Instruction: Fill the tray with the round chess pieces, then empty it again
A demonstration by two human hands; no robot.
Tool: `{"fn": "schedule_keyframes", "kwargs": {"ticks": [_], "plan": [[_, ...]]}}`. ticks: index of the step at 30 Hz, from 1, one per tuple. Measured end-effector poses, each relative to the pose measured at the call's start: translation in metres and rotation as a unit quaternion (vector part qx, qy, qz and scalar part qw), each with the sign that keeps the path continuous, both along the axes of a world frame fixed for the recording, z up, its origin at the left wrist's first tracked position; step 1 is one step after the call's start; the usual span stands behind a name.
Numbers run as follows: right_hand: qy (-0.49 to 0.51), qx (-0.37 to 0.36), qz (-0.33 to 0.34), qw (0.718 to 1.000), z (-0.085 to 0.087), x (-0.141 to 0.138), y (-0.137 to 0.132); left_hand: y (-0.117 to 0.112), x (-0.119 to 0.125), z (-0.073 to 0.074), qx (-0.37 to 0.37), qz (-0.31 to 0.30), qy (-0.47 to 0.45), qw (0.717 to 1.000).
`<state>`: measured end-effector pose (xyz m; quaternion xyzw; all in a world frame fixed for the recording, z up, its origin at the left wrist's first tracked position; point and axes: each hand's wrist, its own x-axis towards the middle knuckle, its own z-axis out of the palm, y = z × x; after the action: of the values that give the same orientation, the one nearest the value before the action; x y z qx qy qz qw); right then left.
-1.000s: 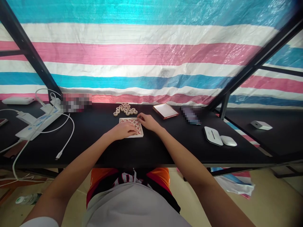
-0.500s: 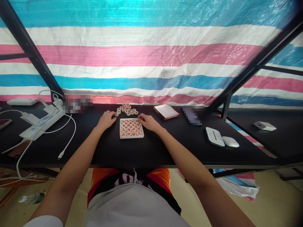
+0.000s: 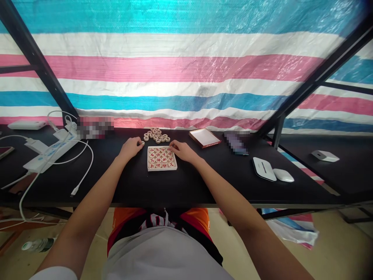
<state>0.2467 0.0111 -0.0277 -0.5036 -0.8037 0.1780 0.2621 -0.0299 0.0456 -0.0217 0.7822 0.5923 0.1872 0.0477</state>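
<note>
A small white box (image 3: pixel 162 169) lies in front of me, filled with rows of round Chinese chess pieces (image 3: pixel 158 159) bearing red characters. My right hand (image 3: pixel 181 149) is at its far right corner, fingers drawn together on the corner piece (image 3: pixel 169 149). To the left of the box, my left hand (image 3: pixel 132 147) pinches a single pale Chinese chess piece (image 3: pixel 142 143) between thumb and fingers. Beyond the box is a loose heap of more pieces (image 3: pixel 156 135), some stacked on others.
The box lid (image 3: pixel 205 138) lies inner side up, right of the heap, near a blurred phone-like thing (image 3: pixel 236 143). A white mouse (image 3: pixel 283 175) and a flat white device (image 3: pixel 264 168) are at right. A power strip (image 3: pixel 52 153) with cables occupies the left.
My left hand has drawn one piece slightly left, away from the loose heap, and now grips it. My right hand stays at the box corner.
</note>
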Motion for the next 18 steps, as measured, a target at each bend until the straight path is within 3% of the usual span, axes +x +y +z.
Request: {"fn": "schedule_keyframes", "kwargs": {"ticks": [7, 14, 18], "plan": [[-0.002, -0.003, -0.001, 1.000, 0.000, 0.000, 0.000, -0.001, 0.004, -0.001, -0.002, -0.049, -0.031, 0.998], [-0.003, -0.001, 0.001, 1.000, -0.001, 0.001, 0.001, -0.019, 0.016, 0.015, 0.057, -0.117, -0.105, 0.986], [-0.005, -0.001, -0.003, 1.000, -0.002, 0.001, 0.001, -0.026, 0.020, 0.020, 0.037, -0.174, -0.102, 0.979]]}}
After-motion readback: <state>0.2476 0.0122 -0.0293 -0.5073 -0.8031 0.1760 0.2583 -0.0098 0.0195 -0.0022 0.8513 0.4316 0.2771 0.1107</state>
